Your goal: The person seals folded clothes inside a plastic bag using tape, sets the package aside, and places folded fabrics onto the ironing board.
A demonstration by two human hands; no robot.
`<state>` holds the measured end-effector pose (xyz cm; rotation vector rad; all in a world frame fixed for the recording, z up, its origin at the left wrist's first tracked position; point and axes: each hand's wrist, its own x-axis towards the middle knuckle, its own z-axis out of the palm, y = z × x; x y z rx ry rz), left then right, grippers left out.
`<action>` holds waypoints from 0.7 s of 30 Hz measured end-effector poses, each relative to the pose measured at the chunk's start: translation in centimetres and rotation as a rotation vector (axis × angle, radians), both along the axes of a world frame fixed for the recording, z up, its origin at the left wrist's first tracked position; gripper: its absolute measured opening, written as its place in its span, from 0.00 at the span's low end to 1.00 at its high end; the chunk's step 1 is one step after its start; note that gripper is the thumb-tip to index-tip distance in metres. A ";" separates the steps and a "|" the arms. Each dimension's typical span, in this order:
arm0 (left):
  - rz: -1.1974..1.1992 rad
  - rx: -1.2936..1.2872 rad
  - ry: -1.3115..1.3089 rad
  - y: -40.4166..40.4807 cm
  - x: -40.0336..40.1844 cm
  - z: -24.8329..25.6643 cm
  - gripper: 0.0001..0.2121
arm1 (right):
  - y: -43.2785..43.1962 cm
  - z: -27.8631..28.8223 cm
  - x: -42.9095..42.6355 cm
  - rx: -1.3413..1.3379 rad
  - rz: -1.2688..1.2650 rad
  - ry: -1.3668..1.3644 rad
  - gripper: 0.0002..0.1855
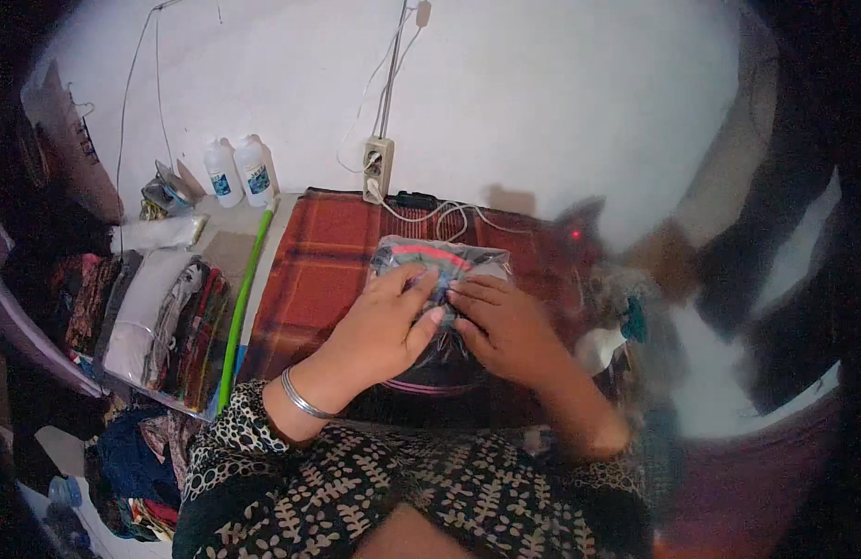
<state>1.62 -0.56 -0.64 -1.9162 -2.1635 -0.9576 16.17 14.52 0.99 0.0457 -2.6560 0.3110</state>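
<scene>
A clear plastic bag [489, 262] with folded dark cloth inside lies flat before me. A red-pink curved strip [430, 253] shows through near its far edge. My left hand [378, 325] rests on the bag's left part, thumb and fingers apart. From the other side, my right hand [507, 321] lays its fingertips on the middle of the bag, its thumb apart from them. The two hands nearly meet over the package and hide much of its contents. Under the bag's near side is a dark round shape with a pink rim [434, 388], mostly covered.
A red-brown checked cloth [336, 230] covers the work surface. On the left are a bright green strip [247, 300], packed folded fabrics [147, 314] and two white bottles [255, 171]. Behind, a power strip [378, 168] has white cables [448, 213]. A blurred bundle [601, 349] stands right.
</scene>
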 end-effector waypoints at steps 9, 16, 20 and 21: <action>-0.064 0.095 -0.198 -0.5 -0.5 -0.1 0.24 | -2.0 0.6 -0.8 0.135 -0.076 -0.009 0.18; -0.094 -0.025 -0.162 -0.7 0.1 1.0 0.31 | -2.8 0.0 -0.9 0.192 -0.114 -0.049 0.19; -0.164 -0.010 -0.019 -1.0 0.1 0.9 0.37 | -3.1 -0.3 -0.7 0.205 -0.146 -0.090 0.23; -0.163 -0.009 -0.019 -0.9 0.0 0.8 0.37 | -3.0 -0.5 -0.6 0.204 -0.133 -0.039 0.25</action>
